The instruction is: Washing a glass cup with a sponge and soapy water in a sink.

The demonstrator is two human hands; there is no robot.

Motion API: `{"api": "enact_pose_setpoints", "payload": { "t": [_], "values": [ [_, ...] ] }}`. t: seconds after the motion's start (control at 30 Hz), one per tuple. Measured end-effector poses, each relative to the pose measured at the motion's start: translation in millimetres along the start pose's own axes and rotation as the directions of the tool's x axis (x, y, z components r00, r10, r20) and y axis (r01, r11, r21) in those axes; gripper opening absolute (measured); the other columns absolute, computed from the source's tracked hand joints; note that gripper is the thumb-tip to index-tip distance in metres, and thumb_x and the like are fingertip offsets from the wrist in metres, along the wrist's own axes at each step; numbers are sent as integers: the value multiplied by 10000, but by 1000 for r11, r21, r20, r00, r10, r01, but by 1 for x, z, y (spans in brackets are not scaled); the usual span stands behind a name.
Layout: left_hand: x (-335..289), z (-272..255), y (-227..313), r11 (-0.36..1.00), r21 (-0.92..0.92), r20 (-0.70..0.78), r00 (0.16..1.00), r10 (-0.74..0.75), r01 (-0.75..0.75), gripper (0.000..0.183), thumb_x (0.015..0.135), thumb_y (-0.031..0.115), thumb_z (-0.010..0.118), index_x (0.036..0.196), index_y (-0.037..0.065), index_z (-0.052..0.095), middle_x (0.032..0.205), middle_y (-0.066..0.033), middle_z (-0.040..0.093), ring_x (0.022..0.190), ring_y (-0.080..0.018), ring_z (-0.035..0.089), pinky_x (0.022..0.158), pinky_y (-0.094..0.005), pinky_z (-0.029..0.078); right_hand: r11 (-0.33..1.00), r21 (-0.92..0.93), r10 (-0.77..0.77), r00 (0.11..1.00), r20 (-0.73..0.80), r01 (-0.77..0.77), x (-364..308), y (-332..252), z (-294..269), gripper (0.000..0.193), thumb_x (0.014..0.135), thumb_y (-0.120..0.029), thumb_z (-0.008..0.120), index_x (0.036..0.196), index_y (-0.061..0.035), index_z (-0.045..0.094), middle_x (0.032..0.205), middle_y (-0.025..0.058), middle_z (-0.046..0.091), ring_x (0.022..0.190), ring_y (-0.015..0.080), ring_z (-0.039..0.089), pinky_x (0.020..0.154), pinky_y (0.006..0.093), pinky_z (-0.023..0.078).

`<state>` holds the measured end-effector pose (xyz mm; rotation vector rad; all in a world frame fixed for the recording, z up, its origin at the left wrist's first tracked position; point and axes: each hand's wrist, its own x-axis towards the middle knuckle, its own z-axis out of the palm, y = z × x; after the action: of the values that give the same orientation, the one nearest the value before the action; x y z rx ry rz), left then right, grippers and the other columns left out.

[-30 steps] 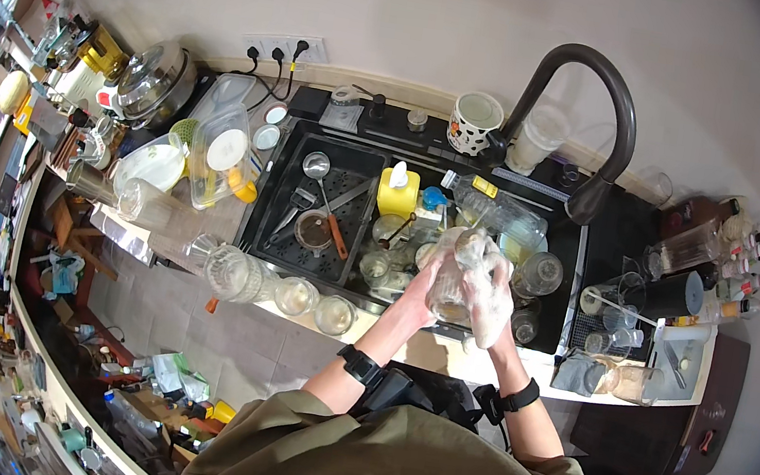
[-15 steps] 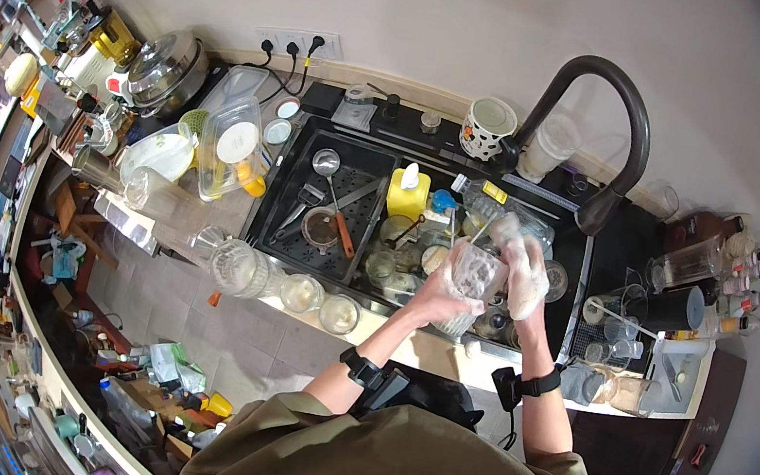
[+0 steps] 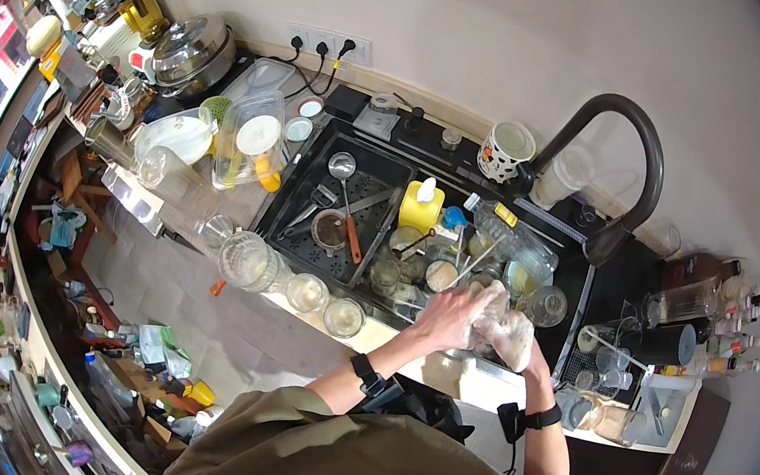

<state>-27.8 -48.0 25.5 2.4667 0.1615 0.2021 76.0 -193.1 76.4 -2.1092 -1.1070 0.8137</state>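
Both hands (image 3: 485, 322) have sunk toward the sink (image 3: 303, 226), fingers grasping a clear glass (image 3: 508, 333).

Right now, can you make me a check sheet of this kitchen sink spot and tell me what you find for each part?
Surface: pale counter around a black sink, crowded.
Job's things: a clear glass held over the sink's near edge between both hands.
Clutter: a yellow bottle, a ladle, dirty glasses in the sink; empty glasses lined along the counter edge; a spotted mug by the dark tap.
Hands: left hand and right hand both wrapped on the glass.
Cables: black plugs in the wall sockets.
Surroundings: a pot with a glass lid at far left; shelves below.
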Motion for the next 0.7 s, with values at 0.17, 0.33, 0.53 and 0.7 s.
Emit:
{"api": "enact_pose_setpoints", "payload": {
  "t": [0.17,0.33,0.53,0.7],
  "values": [
    [0,3,3,977,195,-129,985,112,-85,706,706,54,650,1383,72,451,1308,-197,511,1182,-343,533,1026,-461,420,785,615,236,952,-197,-67,-1,15,27,206,903,-194,620,1000,-20,673,831,28,657,727,89,565,680,272,493],
    [-6,-3,5,979,202,-211,975,68,-25,760,700,231,748,1380,58,455,1325,-194,487,1234,-354,485,1032,-481,422,505,861,293,925,-241,64,-6,14,20,232,926,-123,551,1112,-5,623,973,32,649,844,111,612,780,267,504],
    [7,7,14,754,-649,-519,783,-342,-101,644,786,313,789,1296,44,503,1315,-161,511,1237,-282,498,1043,-396,417,479,856,270,895,-357,197,-10,11,27,254,967,-167,543,1160,-11,599,1032,44,652,896,128,621,826,288,513],
    [31,28,12,-281,-959,234,509,-828,-17,504,843,358,735,1246,104,570,1226,-93,581,1148,-195,528,963,-367,441,993,19,-94,850,-518,121,-16,-5,44,242,929,-171,580,1098,-4,626,1009,208,644,874,338,645,762,354,526]
  ]
}}
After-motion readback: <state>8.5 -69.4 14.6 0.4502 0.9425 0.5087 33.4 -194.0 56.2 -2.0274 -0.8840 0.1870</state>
